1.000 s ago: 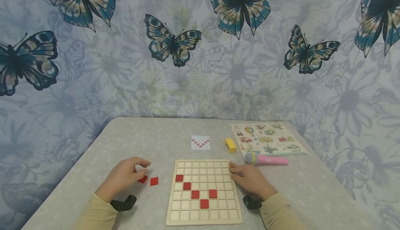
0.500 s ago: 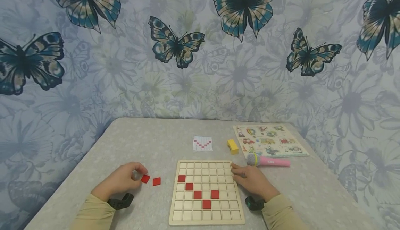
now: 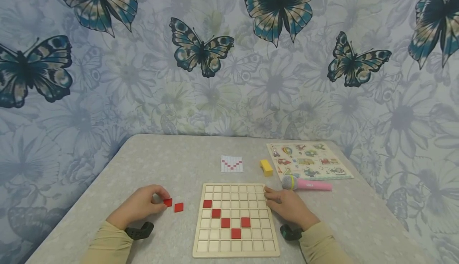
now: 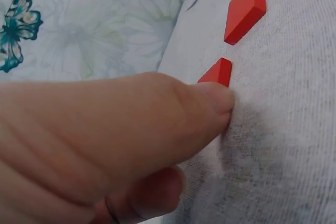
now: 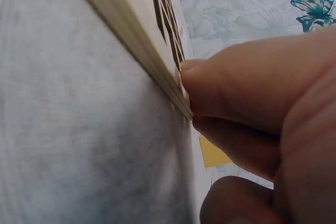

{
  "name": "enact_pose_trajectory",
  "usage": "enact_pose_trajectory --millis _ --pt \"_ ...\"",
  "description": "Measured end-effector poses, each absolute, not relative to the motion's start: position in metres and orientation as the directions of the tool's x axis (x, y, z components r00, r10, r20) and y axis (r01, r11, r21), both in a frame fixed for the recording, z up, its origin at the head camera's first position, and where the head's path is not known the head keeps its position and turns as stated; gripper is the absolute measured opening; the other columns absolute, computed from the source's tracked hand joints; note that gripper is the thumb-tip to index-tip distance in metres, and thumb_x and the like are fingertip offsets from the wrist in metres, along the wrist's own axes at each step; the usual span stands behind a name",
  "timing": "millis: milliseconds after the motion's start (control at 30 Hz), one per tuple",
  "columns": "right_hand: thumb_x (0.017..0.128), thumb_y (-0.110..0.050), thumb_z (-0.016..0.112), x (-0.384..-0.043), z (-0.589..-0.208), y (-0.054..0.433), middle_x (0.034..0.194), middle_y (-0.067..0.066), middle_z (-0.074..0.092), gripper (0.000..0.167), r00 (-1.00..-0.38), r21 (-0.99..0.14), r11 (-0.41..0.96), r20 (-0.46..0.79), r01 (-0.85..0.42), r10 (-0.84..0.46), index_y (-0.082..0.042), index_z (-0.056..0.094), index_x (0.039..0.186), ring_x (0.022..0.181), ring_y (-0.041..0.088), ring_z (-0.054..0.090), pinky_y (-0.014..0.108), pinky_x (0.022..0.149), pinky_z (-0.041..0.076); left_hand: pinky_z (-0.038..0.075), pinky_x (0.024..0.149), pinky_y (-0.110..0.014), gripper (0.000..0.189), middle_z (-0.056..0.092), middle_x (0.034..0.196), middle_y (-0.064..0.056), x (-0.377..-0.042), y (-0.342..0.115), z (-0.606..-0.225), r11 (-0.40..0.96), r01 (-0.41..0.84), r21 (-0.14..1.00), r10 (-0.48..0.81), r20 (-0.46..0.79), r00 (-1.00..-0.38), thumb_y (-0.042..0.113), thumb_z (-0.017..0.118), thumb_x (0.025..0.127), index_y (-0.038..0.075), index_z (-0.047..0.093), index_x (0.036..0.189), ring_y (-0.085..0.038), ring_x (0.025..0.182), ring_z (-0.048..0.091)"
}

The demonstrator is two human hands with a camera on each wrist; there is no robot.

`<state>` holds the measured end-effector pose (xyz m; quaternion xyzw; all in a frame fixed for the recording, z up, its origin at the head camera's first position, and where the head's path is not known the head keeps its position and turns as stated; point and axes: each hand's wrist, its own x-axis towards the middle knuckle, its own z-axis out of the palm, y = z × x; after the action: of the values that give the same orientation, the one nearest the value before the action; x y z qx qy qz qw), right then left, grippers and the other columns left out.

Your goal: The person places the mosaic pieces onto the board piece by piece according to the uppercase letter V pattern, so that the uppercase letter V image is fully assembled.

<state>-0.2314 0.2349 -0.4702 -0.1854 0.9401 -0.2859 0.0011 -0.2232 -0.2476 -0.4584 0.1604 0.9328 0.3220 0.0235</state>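
Observation:
My left hand pinches a small red square tile between thumb and fingertips, left of the board. In the left wrist view the thumb covers part of that tile. A second red tile lies loose on the table just to its right. The pale wooden grid board has several red tiles in its cells, in a slanting, V-like line. At the board's right edge rests my right hand, its fingers reaching to the rim. In the right wrist view the fingertips touch the board's side.
Behind the board lies a white pattern card with a red V on a grid. A yellow block, a pink toy microphone and a picture puzzle board are at the back right. A butterfly-printed wall covering stands behind the table.
The left fingers have drawn in on the nearer red tile, which now stands tilted in their pinch. The right hand keeps its place at the board's edge.

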Motion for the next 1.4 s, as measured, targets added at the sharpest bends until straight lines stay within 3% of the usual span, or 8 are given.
enact_pose_trajectory --millis 200,400,633,800,933,1100,1300,1400 --pt "0.097 -0.026 0.071 -0.234 -0.472 0.235 0.143 -0.007 0.062 0.032 -0.93 -0.532 0.768 0.121 -0.356 -0.347 -0.014 0.074 0.127 0.135 0.026 0.055 0.049 0.104 0.049 0.046 0.061 -0.026 0.02 0.07 0.099 0.002 -0.223 -0.247 -0.456 0.754 0.28 0.595 0.294 0.075 -0.953 0.015 0.084 0.084 0.016 0.072 0.1 -0.009 0.07 0.056" --pt "0.096 -0.025 0.072 -0.235 -0.473 0.236 0.142 -0.007 0.062 0.032 -0.931 -0.537 0.766 0.123 -0.353 -0.342 -0.014 0.075 0.126 0.136 0.026 0.054 0.049 0.104 0.049 0.044 0.056 -0.026 0.016 0.072 0.101 0.003 -0.226 -0.245 -0.455 0.769 0.281 0.574 0.248 0.137 -0.959 0.018 0.083 0.086 0.019 0.075 0.1 -0.007 0.064 0.051" --pt "0.097 -0.025 0.072 -0.234 -0.471 0.237 0.143 -0.007 0.062 0.032 -0.932 -0.532 0.771 0.118 -0.351 -0.343 -0.015 0.074 0.127 0.134 0.025 0.056 0.048 0.103 0.05 0.04 0.051 -0.024 0.016 0.06 0.072 0.005 -0.225 -0.226 -0.45 0.734 0.343 0.587 0.273 0.207 -0.939 0.018 0.084 0.085 0.023 0.078 0.099 -0.006 0.057 0.045" --pt "0.097 -0.024 0.071 -0.234 -0.471 0.237 0.144 -0.004 0.061 0.032 -0.929 -0.54 0.763 0.116 -0.355 -0.351 -0.014 0.074 0.127 0.134 0.027 0.056 0.05 0.104 0.049 0.04 0.049 -0.024 0.014 0.063 0.076 0.009 -0.22 -0.19 -0.443 0.696 0.411 0.589 0.346 0.227 -0.91 0.019 0.084 0.085 0.027 0.078 0.096 -0.005 0.054 0.045" --pt "0.097 -0.023 0.071 -0.234 -0.472 0.237 0.144 -0.003 0.061 0.032 -0.927 -0.542 0.759 0.121 -0.361 -0.355 -0.013 0.074 0.127 0.133 0.027 0.056 0.05 0.105 0.048 0.042 0.052 -0.023 0.013 0.068 0.087 0.015 -0.218 -0.152 -0.437 0.69 0.498 0.525 0.439 0.244 -0.865 0.02 0.084 0.085 0.029 0.079 0.092 -0.001 0.058 0.047" --pt "0.096 -0.022 0.072 -0.233 -0.472 0.238 0.143 -0.002 0.062 0.032 -0.924 -0.544 0.753 0.132 -0.37 -0.358 -0.012 0.074 0.127 0.132 0.028 0.058 0.051 0.105 0.047 0.045 0.058 -0.023 0.007 0.07 0.092 0.013 -0.218 -0.103 -0.426 0.668 0.586 0.459 0.56 0.207 -0.802 0.023 0.083 0.085 0.027 0.08 0.09 -0.001 0.066 0.052" --pt "0.097 -0.024 0.072 -0.233 -0.472 0.238 0.143 -0.002 0.062 0.032 -0.925 -0.535 0.761 0.126 -0.368 -0.359 -0.013 0.074 0.127 0.132 0.027 0.058 0.05 0.104 0.049 0.046 0.061 -0.023 0.004 0.069 0.095 0.018 -0.223 -0.048 -0.423 0.691 0.609 0.389 0.618 0.119 -0.777 0.028 0.081 0.085 0.031 0.08 0.087 -0.002 0.08 0.058" --pt "0.097 -0.025 0.071 -0.234 -0.472 0.238 0.143 -0.002 0.062 0.033 -0.916 -0.523 0.758 0.132 -0.389 -0.379 -0.012 0.074 0.128 0.131 0.027 0.059 0.049 0.103 0.05 0.046 0.057 -0.024 0.004 0.068 0.089 0.019 -0.224 -0.029 -0.421 0.705 0.598 0.382 0.617 0.086 -0.782 0.028 0.082 0.085 0.031 0.08 0.085 -0.002 0.072 0.057"
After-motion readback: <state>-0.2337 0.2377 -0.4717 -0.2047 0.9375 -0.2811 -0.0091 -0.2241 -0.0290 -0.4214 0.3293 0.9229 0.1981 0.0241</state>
